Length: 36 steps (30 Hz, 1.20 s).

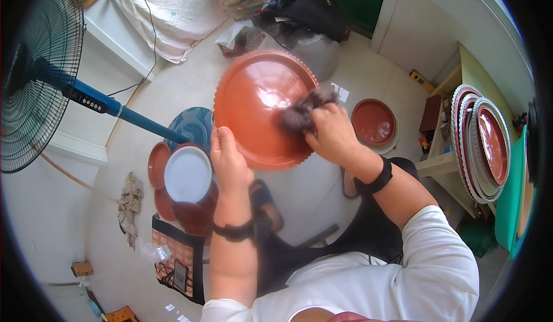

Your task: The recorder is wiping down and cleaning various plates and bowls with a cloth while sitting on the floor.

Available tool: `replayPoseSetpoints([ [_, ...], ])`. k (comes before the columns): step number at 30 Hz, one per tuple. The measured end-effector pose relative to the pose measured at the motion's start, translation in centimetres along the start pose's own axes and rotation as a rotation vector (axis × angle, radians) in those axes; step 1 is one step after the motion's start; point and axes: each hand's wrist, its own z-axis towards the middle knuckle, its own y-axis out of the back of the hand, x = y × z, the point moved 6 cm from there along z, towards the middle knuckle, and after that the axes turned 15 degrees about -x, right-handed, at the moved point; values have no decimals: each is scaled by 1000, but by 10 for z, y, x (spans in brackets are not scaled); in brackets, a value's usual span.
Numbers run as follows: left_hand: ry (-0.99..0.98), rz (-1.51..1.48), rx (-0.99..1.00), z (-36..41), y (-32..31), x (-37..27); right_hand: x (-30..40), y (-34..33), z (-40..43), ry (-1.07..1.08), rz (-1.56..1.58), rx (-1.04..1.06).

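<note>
A large round terracotta-coloured tray (pixel 250 101) with a scalloped rim is held up in front of me, its shiny inner face towards the camera. My left hand (pixel 229 157) grips the lower left of its rim, thumb on the near side. In my right hand (pixel 332 129) is a bunched dark cloth (pixel 304 110), pressed against the right part of the tray's face. The cloth is blurred. Part of the tray's right rim is hidden behind cloth and hand.
A standing fan (pixel 142 121) is at left, near several round trays, one white (pixel 188 175). A smaller reddish tray (pixel 374 122) lies on the floor at right. More scalloped trays (pixel 468 149) stack on a wooden shelf (pixel 438 164). Bags (pixel 302 19) lie ahead.
</note>
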Motion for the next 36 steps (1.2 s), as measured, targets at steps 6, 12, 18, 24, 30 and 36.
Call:
replayPoseSetpoints([
  [6,142,190,65,-7,-1,25,-6,-5,21,81,387,-374],
  [12,163,78,154,-9,-4,33,52,1,-2,452,503,25],
  [18,-144,380,332,-15,-17,17,11,13,28,218,145,-348],
  [24,-335,286,224,-21,-16,-2,-31,-9,25,-403,67,-33],
  [30,-465,261,107,-24,-12,-5,-12,-49,-7,-573,595,244],
  [36,-179,167,10,-19,0,19,47,-27,-18,-735,1506,350],
])
